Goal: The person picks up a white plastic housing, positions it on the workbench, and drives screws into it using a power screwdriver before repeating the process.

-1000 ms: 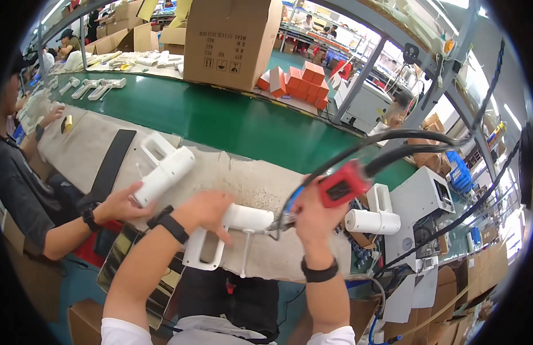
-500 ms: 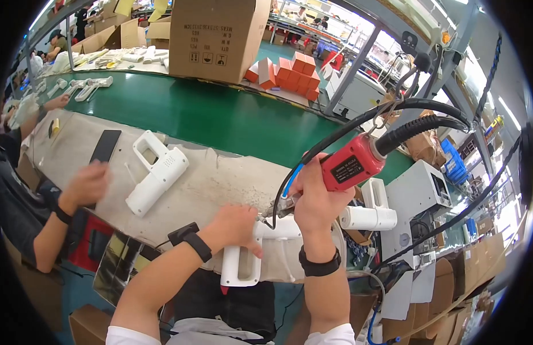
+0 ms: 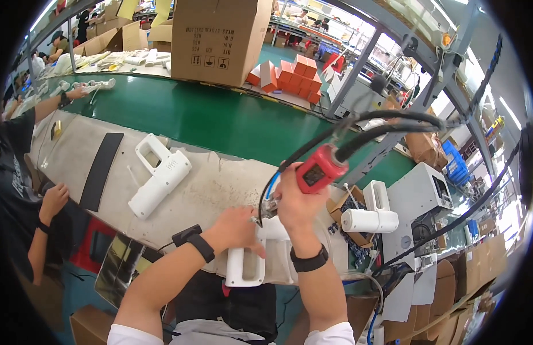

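My right hand point(image 3: 301, 204) is wrapped round a red electric screwdriver point(image 3: 322, 168), which hangs on a thick black cable. The tool's tip is partly hidden by my hand and cannot be made out. Below it, a white appliance housing with a loop handle point(image 3: 275, 229) lies at the bench's near edge. My left hand point(image 3: 237, 229) rests over the housing where handle and body meet, fingers curled round it and thumb along the handle. A second white housing point(image 3: 160, 184) lies to the left, and a third point(image 3: 370, 221) sits to the right.
A long dark strip point(image 3: 102, 167) lies on the beige bench cover point(image 3: 214, 172). A co-worker's hand point(image 3: 55, 201) is at the left edge. Beyond runs a green conveyor point(image 3: 203, 112), with a large carton point(image 3: 212, 40) behind. Cables and a white machine point(image 3: 418, 201) stand right.
My right hand and the screwdriver have moved left. My left hand stays on the housing. The co-worker's near hand has drawn back from the dark strip; the other reaches a white part on the conveyor.
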`<move>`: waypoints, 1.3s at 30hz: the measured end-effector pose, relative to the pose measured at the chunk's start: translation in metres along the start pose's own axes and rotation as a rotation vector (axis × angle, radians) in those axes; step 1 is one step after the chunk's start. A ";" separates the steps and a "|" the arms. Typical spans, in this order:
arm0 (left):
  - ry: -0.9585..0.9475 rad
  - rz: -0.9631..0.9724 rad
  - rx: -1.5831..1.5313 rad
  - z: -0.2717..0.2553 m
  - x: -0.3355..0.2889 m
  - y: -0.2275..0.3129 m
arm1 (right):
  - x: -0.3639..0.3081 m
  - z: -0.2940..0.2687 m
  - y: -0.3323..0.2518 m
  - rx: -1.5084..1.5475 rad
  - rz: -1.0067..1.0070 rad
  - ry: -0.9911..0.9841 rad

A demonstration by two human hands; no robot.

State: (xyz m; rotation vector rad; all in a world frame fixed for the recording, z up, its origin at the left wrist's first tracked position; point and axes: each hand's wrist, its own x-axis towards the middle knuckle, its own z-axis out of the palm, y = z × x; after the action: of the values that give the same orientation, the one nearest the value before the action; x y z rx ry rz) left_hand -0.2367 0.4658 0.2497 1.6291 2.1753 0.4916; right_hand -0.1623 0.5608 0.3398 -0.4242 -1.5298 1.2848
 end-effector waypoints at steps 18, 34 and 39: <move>0.085 0.035 0.119 0.000 0.008 -0.002 | -0.026 -0.015 -0.011 0.007 0.030 -0.046; 0.141 -0.211 -0.177 0.034 -0.028 -0.029 | -0.005 0.017 -0.051 0.221 -0.041 0.030; 0.102 -0.235 -0.237 0.028 -0.031 -0.026 | -0.001 0.026 -0.031 0.200 -0.005 0.001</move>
State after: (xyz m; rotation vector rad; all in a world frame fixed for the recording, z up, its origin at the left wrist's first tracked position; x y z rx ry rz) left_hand -0.2366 0.4301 0.2154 1.2312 2.2452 0.7426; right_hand -0.1740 0.5356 0.3698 -0.2923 -1.3845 1.4172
